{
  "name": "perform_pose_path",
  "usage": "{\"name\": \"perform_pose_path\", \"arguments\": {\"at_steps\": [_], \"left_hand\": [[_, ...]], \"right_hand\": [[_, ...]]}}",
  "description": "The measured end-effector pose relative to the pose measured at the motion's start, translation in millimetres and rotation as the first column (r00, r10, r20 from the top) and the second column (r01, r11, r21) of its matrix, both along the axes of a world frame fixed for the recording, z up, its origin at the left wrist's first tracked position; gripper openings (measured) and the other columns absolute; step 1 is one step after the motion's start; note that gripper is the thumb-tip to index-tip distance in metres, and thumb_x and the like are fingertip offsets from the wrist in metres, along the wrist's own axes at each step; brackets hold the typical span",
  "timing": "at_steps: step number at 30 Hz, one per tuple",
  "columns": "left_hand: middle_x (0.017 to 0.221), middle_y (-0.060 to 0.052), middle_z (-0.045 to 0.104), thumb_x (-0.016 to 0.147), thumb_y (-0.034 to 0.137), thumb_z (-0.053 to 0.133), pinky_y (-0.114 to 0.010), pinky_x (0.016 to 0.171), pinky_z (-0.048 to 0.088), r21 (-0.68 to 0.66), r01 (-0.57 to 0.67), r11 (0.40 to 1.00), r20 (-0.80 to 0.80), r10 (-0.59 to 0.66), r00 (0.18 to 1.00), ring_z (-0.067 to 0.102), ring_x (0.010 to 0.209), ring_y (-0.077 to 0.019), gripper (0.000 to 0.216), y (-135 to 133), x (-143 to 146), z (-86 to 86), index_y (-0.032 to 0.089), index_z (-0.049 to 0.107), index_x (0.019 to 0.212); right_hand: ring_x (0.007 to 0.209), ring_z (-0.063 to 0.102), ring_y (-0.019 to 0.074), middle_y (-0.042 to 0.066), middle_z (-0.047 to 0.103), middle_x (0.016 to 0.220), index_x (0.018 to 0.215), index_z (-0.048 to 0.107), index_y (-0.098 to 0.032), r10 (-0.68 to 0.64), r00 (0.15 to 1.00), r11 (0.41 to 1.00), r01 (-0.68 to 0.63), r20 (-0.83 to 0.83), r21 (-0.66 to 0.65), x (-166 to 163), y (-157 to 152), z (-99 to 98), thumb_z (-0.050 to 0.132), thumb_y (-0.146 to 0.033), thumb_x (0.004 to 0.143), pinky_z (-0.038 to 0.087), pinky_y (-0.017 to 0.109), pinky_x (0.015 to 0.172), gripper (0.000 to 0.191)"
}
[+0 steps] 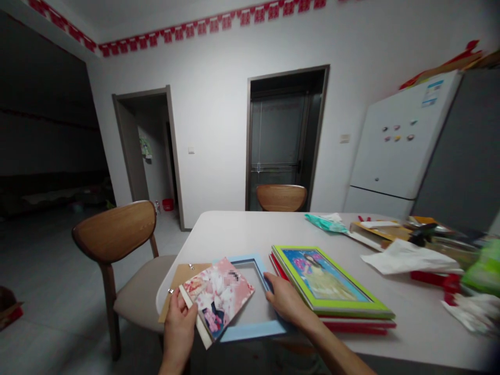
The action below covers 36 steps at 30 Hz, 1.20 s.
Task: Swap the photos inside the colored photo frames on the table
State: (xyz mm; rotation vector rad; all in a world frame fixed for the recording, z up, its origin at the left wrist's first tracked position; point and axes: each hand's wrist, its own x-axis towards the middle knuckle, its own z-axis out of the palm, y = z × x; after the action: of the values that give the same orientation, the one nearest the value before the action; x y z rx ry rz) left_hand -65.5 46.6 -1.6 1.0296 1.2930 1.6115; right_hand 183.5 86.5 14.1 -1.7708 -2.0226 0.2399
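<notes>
The left hand [180, 319] pinches a glossy floral print [213, 298] by its cream-edged lower-left side, tilted over the frame, while the right hand [287, 301] grips the right rail of that light-blue picture frame [253, 329]. The frame appears to be apart — its brown backing board [183, 274], probably fibreboard with shiny metal clips [191, 266], is off at ten o'clock, and the print is not yet seated in the rectangular opening; whether a clear pane sits there I cannot tell. At three o'clock, a lime-green frame [351, 303] already holds its picture, stacked on red-edged frames [359, 329]. Farther out on the smooth, round-cornered table [242, 229], crumpled white paper [406, 257] lies at two o'clock — and a curved-back wooden chair [117, 233] stands at ten
</notes>
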Motion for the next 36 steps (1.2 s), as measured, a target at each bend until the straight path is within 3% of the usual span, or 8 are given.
{"name": "perform_pose_path", "arguments": {"at_steps": [4,8,12,17,21,24,30,36], "left_hand": [[0.078,-0.002,0.068,0.058,0.028,0.066,-0.027,0.068,0.047,-0.062,0.088,0.994,0.077,-0.083,0.994,0.062,0.074,-0.0174,0.05,-2.1,-4.7,-2.2,0.019,0.041,0.101],[0.057,0.004,0.063,0.054,0.034,0.068,-0.021,0.048,0.044,-0.153,0.208,0.966,0.108,-0.193,0.975,0.057,0.049,-0.0119,0.04,-2.7,-2.8,-1.5,0.019,0.042,0.08],[0.046,0.008,0.055,0.051,0.034,0.07,-0.017,0.038,0.036,-0.177,0.241,0.954,0.049,-0.236,0.97,0.049,0.04,-0.0087,0.043,-4.9,5.5,-2.6,0.018,0.042,0.08],[0.044,0.01,0.049,0.053,0.035,0.067,-0.018,0.038,0.036,-0.187,0.264,0.946,0.0,-0.269,0.963,0.046,0.038,-0.0087,0.042,-8.0,10.6,-3.7,0.018,0.043,0.082],[0.043,0.01,0.049,0.058,0.039,0.063,-0.018,0.037,0.033,-0.191,0.317,0.929,-0.049,-0.331,0.942,0.045,0.036,-0.0086,0.038,-8.4,14.3,-1.6,0.017,0.046,0.085],[0.046,0.009,0.051,0.063,0.038,0.059,-0.018,0.04,0.033,-0.143,0.3,0.943,-0.123,-0.318,0.94,0.049,0.041,-0.0098,0.039,-11.3,16.8,4.6,0.016,0.046,0.092],[0.073,-0.003,0.066,0.071,0.037,0.051,-0.025,0.057,0.045,0.033,0.172,0.985,-0.321,-0.153,0.935,0.061,0.064,-0.0178,0.041,-27.3,29.2,35.6,0.016,0.044,0.105],[0.103,-0.007,0.061,0.074,0.024,0.047,-0.026,0.076,0.046,0.197,0.259,0.945,-0.599,-0.093,0.795,0.059,0.088,-0.0176,0.041,-33.4,63.1,44.7,0.021,0.04,0.115]], "right_hand": [[0.097,0.051,0.0201,0.016,0.056,0.102,0.109,0.05,-0.005,-0.005,0.998,1.0,0.003,0.066,0.031,0.5,0.9,-10.6,0.039,-0.007,0.066,0.035,0.027,0.084,0.045],[0.096,0.049,0.0207,0.016,0.055,0.101,0.104,0.054,-0.007,0.012,0.996,0.997,-0.019,0.086,0.073,-3.2,-1.2,-15.1,0.041,-0.011,0.069,0.033,0.028,0.085,0.038],[0.1,0.045,0.0242,0.016,0.053,0.105,0.099,0.058,-0.012,-0.011,0.991,0.991,-0.006,0.134,0.133,-11.5,-11.4,-8.7,0.042,-0.021,0.073,0.032,0.032,0.085,0.032],[0.084,0.052,0.0224,0.011,0.062,0.085,0.095,0.061,-0.017,0.023,0.989,0.997,-0.033,0.147,0.067,-20.3,-23.2,2.2,0.038,-0.028,0.077,0.035,0.029,0.072,0.031],[0.083,0.053,0.0198,0.009,0.062,0.089,0.095,0.06,-0.018,0.161,0.984,0.986,-0.163,0.08,0.024,-28.5,-24.1,1.7,0.039,-0.024,0.076,0.036,0.026,0.072,0.029],[0.089,0.052,0.0185,0.009,0.061,0.095,0.1,0.057,-0.017,0.256,0.966,0.965,-0.257,0.018,0.047,-33.2,-22.8,-1.5,0.04,-0.021,0.074,0.035,0.026,0.077,0.031],[0.099,0.048,0.0195,0.012,0.056,0.105,0.102,0.057,-0.012,0.233,0.953,0.97,-0.215,-0.192,0.111,-38.5,-26.2,11.6,0.043,-0.028,0.075,0.033,0.03,0.088,0.034],[0.102,0.049,0.0193,0.01,0.052,0.114,0.117,0.044,-0.016,0.26,0.753,0.965,-0.224,-0.605,0.137,-51.6,-43.3,52.0,0.042,-0.043,0.075,0.039,0.033,0.085,0.05]]}}
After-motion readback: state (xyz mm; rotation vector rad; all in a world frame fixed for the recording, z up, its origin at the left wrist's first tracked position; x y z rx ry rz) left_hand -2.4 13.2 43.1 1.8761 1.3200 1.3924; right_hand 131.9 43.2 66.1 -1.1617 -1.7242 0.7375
